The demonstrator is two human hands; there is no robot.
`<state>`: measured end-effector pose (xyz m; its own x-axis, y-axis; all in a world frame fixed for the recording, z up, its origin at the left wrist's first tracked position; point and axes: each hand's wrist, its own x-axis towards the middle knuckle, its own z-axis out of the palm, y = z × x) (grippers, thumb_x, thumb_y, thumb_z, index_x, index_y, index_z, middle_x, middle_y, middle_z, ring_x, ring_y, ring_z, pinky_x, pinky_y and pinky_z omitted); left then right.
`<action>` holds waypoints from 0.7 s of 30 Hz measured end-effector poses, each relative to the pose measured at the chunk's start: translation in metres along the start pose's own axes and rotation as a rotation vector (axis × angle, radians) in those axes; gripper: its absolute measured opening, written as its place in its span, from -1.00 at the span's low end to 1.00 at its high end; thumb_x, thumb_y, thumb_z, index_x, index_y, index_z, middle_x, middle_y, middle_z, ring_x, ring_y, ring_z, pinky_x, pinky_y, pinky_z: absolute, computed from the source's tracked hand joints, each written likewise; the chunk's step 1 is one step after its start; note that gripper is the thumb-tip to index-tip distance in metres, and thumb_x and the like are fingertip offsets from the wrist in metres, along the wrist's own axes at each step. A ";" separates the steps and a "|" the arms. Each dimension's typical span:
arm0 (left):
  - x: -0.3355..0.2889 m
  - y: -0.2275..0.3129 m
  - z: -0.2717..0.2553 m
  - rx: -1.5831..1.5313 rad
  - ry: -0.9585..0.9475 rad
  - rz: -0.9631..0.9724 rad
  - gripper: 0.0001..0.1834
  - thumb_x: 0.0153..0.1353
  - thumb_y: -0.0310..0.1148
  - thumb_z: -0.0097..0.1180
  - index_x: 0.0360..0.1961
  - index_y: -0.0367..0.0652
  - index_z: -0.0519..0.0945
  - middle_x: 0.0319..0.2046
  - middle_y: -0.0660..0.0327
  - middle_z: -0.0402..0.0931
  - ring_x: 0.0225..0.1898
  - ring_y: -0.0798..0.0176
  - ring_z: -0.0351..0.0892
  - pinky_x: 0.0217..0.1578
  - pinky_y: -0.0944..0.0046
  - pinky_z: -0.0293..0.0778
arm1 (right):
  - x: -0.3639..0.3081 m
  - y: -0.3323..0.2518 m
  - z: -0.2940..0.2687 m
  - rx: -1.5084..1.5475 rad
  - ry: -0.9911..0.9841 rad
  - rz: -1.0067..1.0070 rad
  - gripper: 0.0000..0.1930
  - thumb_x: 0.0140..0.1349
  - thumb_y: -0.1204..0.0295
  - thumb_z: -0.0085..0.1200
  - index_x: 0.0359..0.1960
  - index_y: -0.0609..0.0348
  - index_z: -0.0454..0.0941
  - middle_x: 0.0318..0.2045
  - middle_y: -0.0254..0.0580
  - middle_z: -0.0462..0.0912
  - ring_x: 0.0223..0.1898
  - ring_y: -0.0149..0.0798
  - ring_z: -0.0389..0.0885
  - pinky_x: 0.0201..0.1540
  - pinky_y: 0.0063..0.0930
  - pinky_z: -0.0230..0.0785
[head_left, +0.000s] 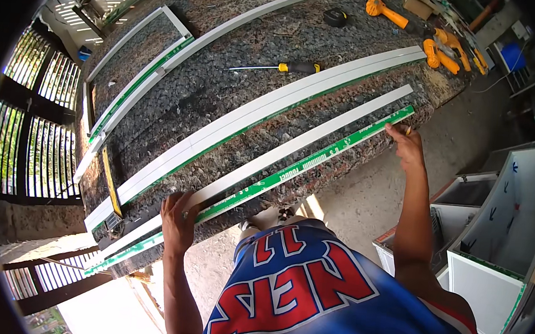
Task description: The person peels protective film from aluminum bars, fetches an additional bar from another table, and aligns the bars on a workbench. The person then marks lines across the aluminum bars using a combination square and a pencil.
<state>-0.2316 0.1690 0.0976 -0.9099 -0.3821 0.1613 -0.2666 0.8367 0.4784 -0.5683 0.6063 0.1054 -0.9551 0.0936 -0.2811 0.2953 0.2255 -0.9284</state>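
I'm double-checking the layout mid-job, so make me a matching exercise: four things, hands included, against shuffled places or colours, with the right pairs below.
Column one
1. Right hand
2. Screwdriver
3. Left hand
4. Power tools

Column two
A. Mostly orange
B. On the left part of the green-faced strip
C. At the right end of the green-faced strip
D. Yellow-and-black handle

Right pairs: 1-C, 2-D, 3-B, 4-A
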 end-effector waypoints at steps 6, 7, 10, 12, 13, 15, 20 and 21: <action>-0.009 0.016 -0.009 -0.001 0.013 0.058 -0.63 0.15 -0.38 0.30 -0.01 -0.20 0.60 -0.06 -0.01 0.55 0.00 -0.12 0.50 0.09 -0.03 0.35 | 0.027 0.025 -0.015 -0.133 0.061 -0.271 -0.53 0.11 0.33 0.46 -0.02 0.26 0.53 -0.26 -0.28 0.67 -0.27 -0.44 0.59 -0.21 -0.52 0.40; -0.019 0.017 -0.009 0.004 0.018 0.045 -0.63 0.15 -0.38 0.30 -0.01 -0.20 0.60 -0.06 -0.01 0.55 0.00 -0.12 0.50 0.09 -0.03 0.35 | 0.025 0.018 -0.011 -0.134 0.046 -0.273 -0.53 0.11 0.33 0.46 -0.02 0.26 0.53 -0.26 -0.28 0.67 -0.27 -0.44 0.59 -0.21 -0.52 0.40; -0.037 0.009 0.005 0.125 0.005 0.066 -0.60 0.14 -0.37 0.30 0.02 -0.21 0.59 -0.03 0.01 0.54 0.03 -0.11 0.49 0.07 -0.04 0.36 | 0.036 0.017 -0.023 -0.158 0.115 -0.390 -0.30 0.15 0.28 0.43 0.23 0.35 0.36 -0.07 -0.12 0.63 -0.11 -0.34 0.60 -0.01 -0.46 0.42; -0.039 0.004 0.005 0.091 -0.010 0.050 -0.60 0.14 -0.39 0.30 0.03 -0.21 0.61 -0.03 0.00 0.54 0.01 -0.10 0.50 0.06 0.01 0.38 | 0.045 0.013 -0.028 -0.143 0.119 -0.369 -0.30 0.17 0.27 0.42 0.25 0.35 0.35 -0.05 -0.13 0.62 -0.08 -0.35 0.58 0.02 -0.46 0.40; -0.037 0.005 0.004 0.055 -0.022 0.039 -0.60 0.14 -0.40 0.29 0.03 -0.22 0.62 -0.03 0.00 0.55 0.00 -0.08 0.51 0.06 0.05 0.40 | 0.049 0.010 -0.030 -0.126 0.130 -0.351 -0.29 0.19 0.26 0.40 0.26 0.35 0.33 -0.03 -0.14 0.60 -0.05 -0.36 0.56 0.05 -0.46 0.38; -0.034 0.012 -0.003 -0.027 -0.114 0.025 -0.61 0.15 -0.39 0.29 0.03 -0.20 0.63 -0.01 -0.01 0.54 0.00 -0.08 0.50 0.07 0.03 0.39 | 0.063 0.010 -0.039 -0.084 0.210 -0.327 -0.44 0.23 0.24 0.35 0.16 0.31 0.47 -0.10 -0.27 0.63 -0.07 -0.45 0.52 0.00 -0.50 0.35; -0.037 0.005 0.000 -0.049 -0.161 0.058 -0.66 0.16 -0.39 0.27 -0.01 -0.16 0.67 0.05 -0.01 0.52 0.03 -0.09 0.49 0.09 -0.02 0.37 | 0.078 0.003 -0.051 -0.228 -0.004 -0.237 -0.71 0.26 0.24 0.32 -0.17 0.21 0.68 -0.29 -0.44 0.66 -0.25 -0.53 0.48 -0.20 -0.50 0.30; -0.042 0.000 0.006 0.035 -0.077 0.069 -0.58 0.14 -0.35 0.30 0.06 -0.13 0.63 0.10 -0.01 0.49 0.08 -0.11 0.46 0.13 -0.04 0.34 | 0.082 0.003 -0.049 -0.229 -0.005 -0.239 -0.71 0.26 0.24 0.32 -0.17 0.21 0.68 -0.29 -0.44 0.66 -0.25 -0.53 0.48 -0.20 -0.50 0.30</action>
<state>-0.1956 0.1869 0.0858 -0.9478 -0.2932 0.1253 -0.2124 0.8736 0.4378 -0.6449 0.6621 0.0915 -0.9979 0.0073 -0.0637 0.0601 0.4524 -0.8898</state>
